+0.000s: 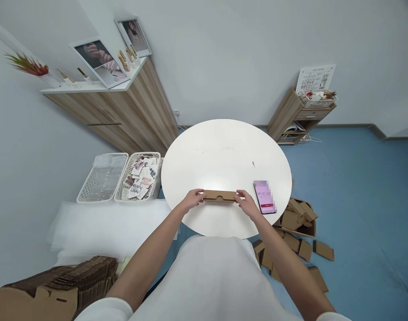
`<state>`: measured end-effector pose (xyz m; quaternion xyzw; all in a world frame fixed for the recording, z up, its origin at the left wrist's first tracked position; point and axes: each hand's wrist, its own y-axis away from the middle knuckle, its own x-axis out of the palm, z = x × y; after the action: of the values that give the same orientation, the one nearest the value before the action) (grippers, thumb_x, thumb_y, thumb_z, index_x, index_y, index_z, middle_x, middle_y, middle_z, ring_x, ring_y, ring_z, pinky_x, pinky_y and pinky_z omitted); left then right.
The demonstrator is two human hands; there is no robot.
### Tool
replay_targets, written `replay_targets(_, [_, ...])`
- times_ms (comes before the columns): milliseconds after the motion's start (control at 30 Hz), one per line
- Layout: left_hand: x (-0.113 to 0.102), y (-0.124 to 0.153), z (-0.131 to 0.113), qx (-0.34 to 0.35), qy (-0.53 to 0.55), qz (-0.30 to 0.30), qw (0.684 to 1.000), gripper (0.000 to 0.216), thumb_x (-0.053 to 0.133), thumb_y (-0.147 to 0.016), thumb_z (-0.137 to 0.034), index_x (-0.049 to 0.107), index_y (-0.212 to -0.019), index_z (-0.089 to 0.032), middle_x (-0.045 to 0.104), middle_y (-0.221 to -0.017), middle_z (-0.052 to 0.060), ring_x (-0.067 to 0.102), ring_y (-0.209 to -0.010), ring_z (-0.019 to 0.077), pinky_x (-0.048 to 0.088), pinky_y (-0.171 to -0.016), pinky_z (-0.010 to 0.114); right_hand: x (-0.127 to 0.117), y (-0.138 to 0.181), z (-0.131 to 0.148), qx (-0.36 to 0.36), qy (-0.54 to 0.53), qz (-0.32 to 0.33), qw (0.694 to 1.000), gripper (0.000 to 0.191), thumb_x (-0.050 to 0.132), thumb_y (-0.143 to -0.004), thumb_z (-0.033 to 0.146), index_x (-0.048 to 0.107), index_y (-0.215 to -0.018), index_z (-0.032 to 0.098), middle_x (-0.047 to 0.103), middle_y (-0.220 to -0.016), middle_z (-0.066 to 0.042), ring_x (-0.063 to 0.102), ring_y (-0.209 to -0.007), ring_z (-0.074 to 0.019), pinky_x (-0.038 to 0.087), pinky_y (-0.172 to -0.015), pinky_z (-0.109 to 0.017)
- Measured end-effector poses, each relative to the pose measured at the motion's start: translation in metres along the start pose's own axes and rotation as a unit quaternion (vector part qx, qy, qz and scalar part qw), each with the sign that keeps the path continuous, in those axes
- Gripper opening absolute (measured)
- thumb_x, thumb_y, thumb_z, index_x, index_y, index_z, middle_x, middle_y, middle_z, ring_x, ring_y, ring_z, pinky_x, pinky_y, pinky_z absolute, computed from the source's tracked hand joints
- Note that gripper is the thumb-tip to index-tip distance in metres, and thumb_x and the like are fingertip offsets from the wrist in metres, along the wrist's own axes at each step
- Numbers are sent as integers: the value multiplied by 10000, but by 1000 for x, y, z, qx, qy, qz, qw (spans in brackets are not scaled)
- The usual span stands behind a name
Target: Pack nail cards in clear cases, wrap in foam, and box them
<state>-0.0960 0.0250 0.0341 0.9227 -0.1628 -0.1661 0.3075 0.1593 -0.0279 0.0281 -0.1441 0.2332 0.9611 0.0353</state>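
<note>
A small brown cardboard box (pixel 220 196), long and narrow with a half-round notch in its front edge, is held level over the near part of the round white table (pixel 224 156). At its left end, the fingers of my left hand (pixel 192 199) are closed on the cardboard. My right hand (pixel 245 203) grips the opposite end, thumb and fingers pinching it. Whether the box touches the tabletop I cannot tell. To the right of my right hand lies a phone (pixel 264 197) with a lit pink screen, partly blurred out.
Flat folded cardboard (pixel 93 281) is stacked at lower left, beside white sheeting (pixel 110 227). Two baskets stand left of the table, one with printed cards (pixel 142 178). Small cardboard boxes (pixel 292 220) fill a carton and lie on the blue floor at right. Wooden cabinets (pixel 150 102) stand behind.
</note>
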Motion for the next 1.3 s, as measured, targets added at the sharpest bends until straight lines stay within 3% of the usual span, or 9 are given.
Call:
replay_targets(267, [4,-2,22,78,-38,-18,996,513,596,-681,-451,526,-1108,-177,621,-975,75,615,-758,158,445,-668,271,6,17,-7,-24,31,-8,999,402,495,-718,335,497,-1110,247,590,-981,-40,580,-730,-146,445,-643,-291])
replay_targets(533, [7,4,23,105,-60,-33,992,393,612,-683,-348,573,-1034,-177,630,-913,61,613,-752,160,462,-689,281,6,22,-7,-33,60,-19,997,344,501,-703,275,525,-1045,251,595,-955,-25,587,-698,-139,458,-646,-299])
replay_targets(933, [47,20,31,119,-40,-35,991,306,578,-701,-239,514,-1000,-209,567,-1051,53,624,-745,128,483,-694,261,13,44,-27,-10,-4,-88,996,498,541,-679,289,422,-1158,218,530,-1173,-66,537,-1037,-185,422,-868,-329])
replay_targets(1100, [59,18,32,97,-33,-58,993,381,572,-723,-334,467,-1061,-195,574,-1044,78,618,-818,152,469,-733,278,9,45,-37,21,10,-93,995,617,570,-662,319,369,-1234,203,496,-1228,-86,470,-1126,-193,369,-935,-351])
replay_targets(1300, [66,9,38,40,-67,-85,993,554,616,-684,-332,414,-1172,-165,579,-1040,93,587,-900,174,446,-769,275,10,45,-42,49,33,-15,998,668,592,-643,329,361,-1262,234,449,-1278,-61,385,-1195,-210,332,-956,-361])
